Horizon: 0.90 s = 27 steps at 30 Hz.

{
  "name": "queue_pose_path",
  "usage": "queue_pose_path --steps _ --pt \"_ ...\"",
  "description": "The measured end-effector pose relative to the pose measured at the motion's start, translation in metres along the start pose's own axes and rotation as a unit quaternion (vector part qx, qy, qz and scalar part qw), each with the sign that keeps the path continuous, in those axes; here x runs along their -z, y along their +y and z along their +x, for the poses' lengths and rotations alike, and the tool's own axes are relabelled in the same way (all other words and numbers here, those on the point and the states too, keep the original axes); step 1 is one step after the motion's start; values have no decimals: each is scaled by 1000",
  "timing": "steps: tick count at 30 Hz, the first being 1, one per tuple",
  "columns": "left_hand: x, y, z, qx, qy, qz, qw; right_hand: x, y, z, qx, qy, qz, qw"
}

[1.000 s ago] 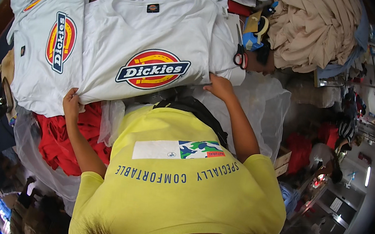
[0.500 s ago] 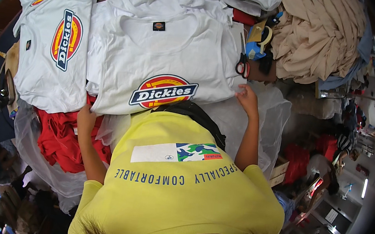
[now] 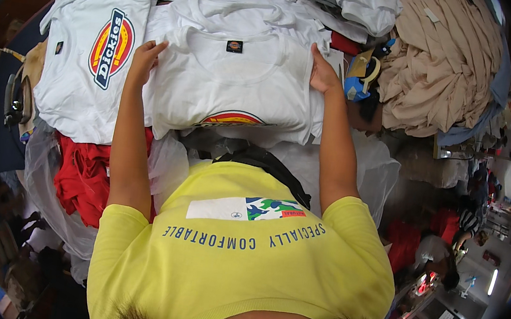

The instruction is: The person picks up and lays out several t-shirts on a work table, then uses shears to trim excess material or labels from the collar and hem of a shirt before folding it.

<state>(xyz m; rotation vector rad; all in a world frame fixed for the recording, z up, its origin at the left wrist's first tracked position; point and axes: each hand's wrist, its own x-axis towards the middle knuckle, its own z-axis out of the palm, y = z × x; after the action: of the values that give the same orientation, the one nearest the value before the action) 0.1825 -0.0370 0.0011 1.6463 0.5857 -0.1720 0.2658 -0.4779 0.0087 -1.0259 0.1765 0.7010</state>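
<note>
Head view: our left hand (image 3: 145, 62) and right hand (image 3: 324, 74) flank the white shirt (image 3: 232, 87); whether fingers pinch it, we cannot tell.

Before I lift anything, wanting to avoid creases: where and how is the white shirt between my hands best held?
Probably by both far corners, coming from the left and right. The white shirt is spread wide, its neckline and black label toward the far side, so pinching beside each neckline end should keep it even. The left grip and right grip are beside those corners.

matt white cloth shirt (image 3: 232, 87), wrinkled beige cloth (image 3: 439, 64), translucent plastic sheeting (image 3: 375, 167)
</note>
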Motion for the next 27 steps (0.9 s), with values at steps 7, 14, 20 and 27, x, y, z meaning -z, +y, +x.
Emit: queue_pose_path --steps 7,14,20,27 --pt "-25 19 5 44 -164 -223 960 -18 -7 30 23 -144 3 989" --pt "43 -9 -91 -155 -191 -403 882 -7 -14 -89 155 -83 105 979" --pt "65 -27 -179 -319 -289 -419 799 29 -14 -187 159 -221 111 956" --pt "31 4 11 -2 -136 -443 886 15 -38 32 -39 -76 175 981"
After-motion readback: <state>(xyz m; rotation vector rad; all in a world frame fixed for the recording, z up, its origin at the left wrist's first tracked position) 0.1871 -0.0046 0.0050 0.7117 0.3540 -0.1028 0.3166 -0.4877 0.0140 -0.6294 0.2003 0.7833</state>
